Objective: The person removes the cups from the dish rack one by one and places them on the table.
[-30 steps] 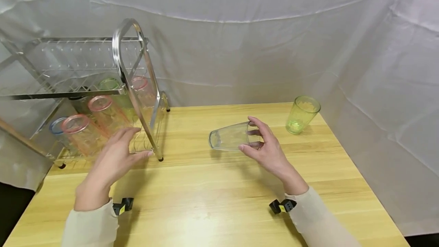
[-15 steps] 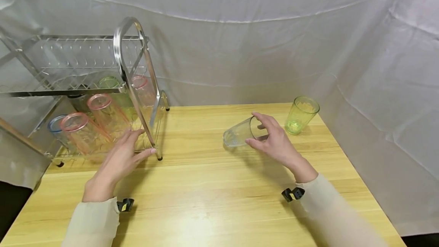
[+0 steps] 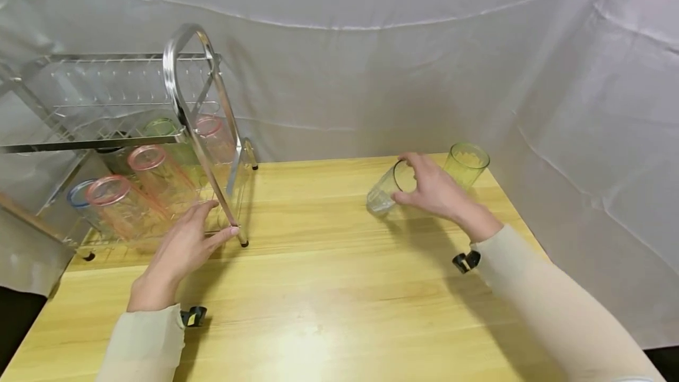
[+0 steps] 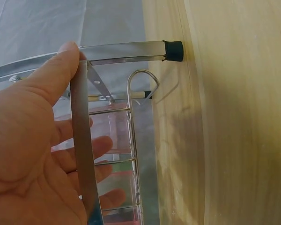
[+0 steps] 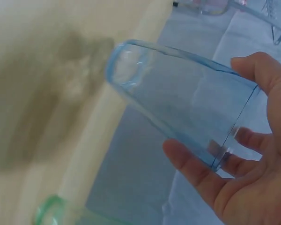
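Blue-tinted glass tumbler (image 5: 168,91) tilted over wooden table (image 3: 276,293), right hand (image 3: 434,188) gripping it near rim, green tumbler (image 3: 465,165) close by! Left hand (image 3: 180,249), well apart, holds chrome dish rack (image 4: 82,126): thumb on leg, fingers behind lower bar, pink-rimmed tumbler (image 3: 119,211) inside.

Right of the silver metal rack (image 3: 171,75): a faintly blue transparent tumbler (image 5: 178,93), a yellow-green transparent tumbler (image 3: 462,174); beneath it, a yellow wood-grained worktop (image 3: 318,287).
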Motion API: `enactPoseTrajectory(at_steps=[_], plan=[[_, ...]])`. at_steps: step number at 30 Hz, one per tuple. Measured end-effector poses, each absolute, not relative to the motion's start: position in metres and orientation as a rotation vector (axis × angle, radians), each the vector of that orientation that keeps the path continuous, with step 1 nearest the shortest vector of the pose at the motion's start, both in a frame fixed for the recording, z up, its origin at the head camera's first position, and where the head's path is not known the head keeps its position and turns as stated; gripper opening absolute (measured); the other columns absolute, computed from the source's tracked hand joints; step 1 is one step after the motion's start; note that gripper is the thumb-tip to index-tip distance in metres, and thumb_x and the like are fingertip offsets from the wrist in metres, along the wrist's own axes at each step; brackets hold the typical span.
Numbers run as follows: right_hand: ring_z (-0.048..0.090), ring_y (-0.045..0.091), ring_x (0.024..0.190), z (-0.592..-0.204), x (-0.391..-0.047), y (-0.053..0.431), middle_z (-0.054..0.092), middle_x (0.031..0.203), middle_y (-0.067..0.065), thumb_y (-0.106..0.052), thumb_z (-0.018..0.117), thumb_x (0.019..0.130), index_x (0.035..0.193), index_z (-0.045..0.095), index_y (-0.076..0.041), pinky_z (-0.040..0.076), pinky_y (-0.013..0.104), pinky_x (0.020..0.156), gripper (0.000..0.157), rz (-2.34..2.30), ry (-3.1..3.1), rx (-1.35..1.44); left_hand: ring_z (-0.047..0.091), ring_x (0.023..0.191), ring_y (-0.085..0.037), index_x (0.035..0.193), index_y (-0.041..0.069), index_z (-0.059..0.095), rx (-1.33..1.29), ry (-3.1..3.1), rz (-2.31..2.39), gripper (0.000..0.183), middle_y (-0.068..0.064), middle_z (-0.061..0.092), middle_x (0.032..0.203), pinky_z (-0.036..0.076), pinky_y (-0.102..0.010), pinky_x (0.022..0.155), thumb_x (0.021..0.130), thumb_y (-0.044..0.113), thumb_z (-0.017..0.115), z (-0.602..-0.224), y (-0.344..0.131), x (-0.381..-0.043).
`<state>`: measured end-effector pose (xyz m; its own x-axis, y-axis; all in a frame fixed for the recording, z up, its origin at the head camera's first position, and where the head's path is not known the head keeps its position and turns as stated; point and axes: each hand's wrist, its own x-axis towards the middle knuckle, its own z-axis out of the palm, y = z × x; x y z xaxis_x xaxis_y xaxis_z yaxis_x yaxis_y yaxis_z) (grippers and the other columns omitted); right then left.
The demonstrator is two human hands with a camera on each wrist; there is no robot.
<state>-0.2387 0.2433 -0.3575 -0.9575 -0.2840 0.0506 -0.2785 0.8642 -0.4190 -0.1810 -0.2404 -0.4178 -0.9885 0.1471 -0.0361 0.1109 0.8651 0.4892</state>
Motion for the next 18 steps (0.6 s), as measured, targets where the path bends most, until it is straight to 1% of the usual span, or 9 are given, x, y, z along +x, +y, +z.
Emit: enactPoseTrajectory(at_steps=[3,5,9,15,18], plan=[[0.048,0.05,0.14,-0.345,-0.253,0.247,0.041,0.159,0.028,-0.04,0.08,0.09,0.16,0.036,-0.007,0.043,0.07,0.111,0.089,-0.591,2.995,-0.416,0.028,0.149,-0.061,0.163,0.0,0.029,0.2,2.959,0.775,0.096,-0.035,0.027,0.166,0.029,-0.08,0.111,0.1,0.066,0.059,-0.417,-0.241,-0.18],[0.044,0.051,0.143,-0.339,-0.262,0.249,0.039,0.16,0.029,-0.039,0.079,0.09,0.161,0.036,-0.008,0.04,0.071,0.114,0.089,-0.552,2.975,-0.411,0.027,0.149,-0.061,0.163,0.0,0.03,0.196,2.956,0.771,0.095,-0.036,0.028,0.165,0.028,-0.08,0.112,0.1,0.065,0.06,-0.416,-0.242,-0.179],[0.043,0.051,0.144,-0.334,-0.276,0.252,0.04,0.16,0.029,-0.037,0.077,0.09,0.16,0.038,-0.008,0.04,0.069,0.115,0.085,-0.496,2.945,-0.397,0.028,0.148,-0.061,0.163,-0.001,0.03,0.201,2.955,0.761,0.097,-0.037,0.029,0.164,0.029,-0.08,0.111,0.1,0.067,0.059,-0.416,-0.244,-0.18],[0.042,0.051,0.146,-0.335,-0.287,0.256,0.035,0.163,0.03,-0.035,0.077,0.088,0.161,0.037,-0.008,0.038,0.07,0.116,0.087,-0.424,2.919,-0.372,0.032,0.144,-0.063,0.161,-0.003,0.032,0.226,2.966,0.742,0.098,-0.039,0.033,0.161,0.033,-0.079,0.109,0.099,0.068,0.059,-0.415,-0.242,-0.181],[0.033,0.052,0.152,-0.335,-0.289,0.26,0.03,0.167,0.03,-0.036,0.076,0.089,0.162,0.035,-0.009,0.032,0.072,0.119,0.088,-0.383,2.896,-0.346,0.034,0.143,-0.063,0.16,-0.004,0.032,0.245,2.971,0.741,0.098,-0.04,0.034,0.159,0.034,-0.08,0.108,0.099,0.068,0.058,-0.416,-0.24,-0.182]])
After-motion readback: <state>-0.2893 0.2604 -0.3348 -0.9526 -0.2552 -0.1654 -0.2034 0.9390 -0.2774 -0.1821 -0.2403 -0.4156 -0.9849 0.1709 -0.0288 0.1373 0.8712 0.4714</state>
